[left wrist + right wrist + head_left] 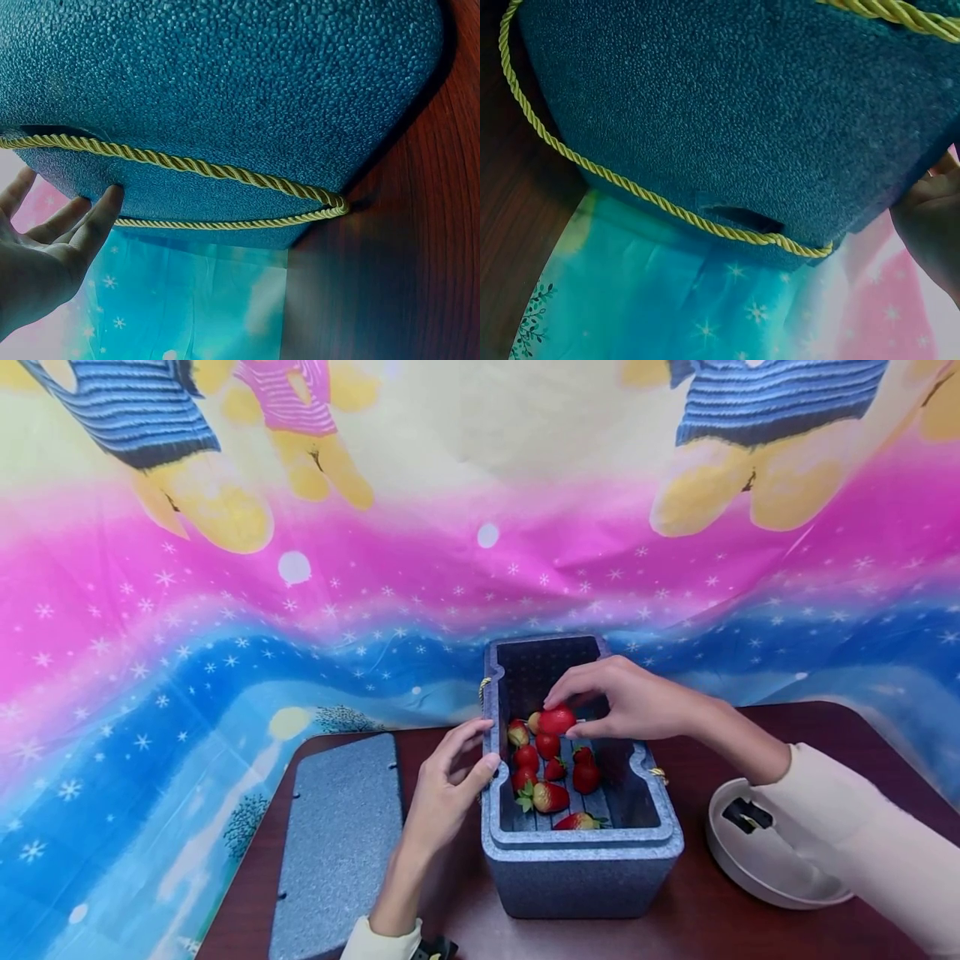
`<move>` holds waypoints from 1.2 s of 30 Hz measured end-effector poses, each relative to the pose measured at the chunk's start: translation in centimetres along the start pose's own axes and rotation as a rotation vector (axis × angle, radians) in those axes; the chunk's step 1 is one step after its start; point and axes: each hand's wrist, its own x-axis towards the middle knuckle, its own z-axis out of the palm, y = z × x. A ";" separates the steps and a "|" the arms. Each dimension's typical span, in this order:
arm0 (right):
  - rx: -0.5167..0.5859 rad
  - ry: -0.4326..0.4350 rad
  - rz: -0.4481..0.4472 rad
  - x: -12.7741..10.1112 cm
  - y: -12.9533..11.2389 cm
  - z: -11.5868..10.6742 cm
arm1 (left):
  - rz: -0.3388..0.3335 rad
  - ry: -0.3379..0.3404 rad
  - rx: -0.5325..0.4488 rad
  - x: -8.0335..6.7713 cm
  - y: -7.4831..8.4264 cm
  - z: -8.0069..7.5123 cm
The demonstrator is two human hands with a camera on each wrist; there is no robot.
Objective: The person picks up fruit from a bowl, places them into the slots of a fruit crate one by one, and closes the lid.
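A grey foam box (581, 843) stands uncovered on the table, with several red strawberries (551, 797) on its ridged floor. Over the box's inside, my right hand (618, 693) pinches a large red strawberry (557, 720) between thumb and fingers. In the right wrist view only part of that hand (934, 217) shows, and the box wall hides its fingertips. My left hand (450, 777) touches the box's left rim with loosely spread fingers. The left wrist view has this hand (45, 262) beside the box's gold rope handle (217, 169), not gripping it.
The grey foam lid (341, 843) lies flat on the dark wooden table (450, 902), left of the box. On the right, a round whitish dish (780, 893) sits partly under my right sleeve (862, 835). A printed cloth (465, 577) hangs behind the table.
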 end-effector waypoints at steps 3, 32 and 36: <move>-0.001 -0.033 -0.003 0.4 0.1 0.2 | -0.003 -0.001 0.002 0.0 0.1 0.0; -0.116 -0.168 0.063 0.9 -0.6 0.9 | -0.010 0.007 0.015 -0.1 0.0 0.0; -0.107 -0.159 0.078 0.8 -0.6 1.0 | -0.020 0.003 0.011 -0.1 0.3 0.1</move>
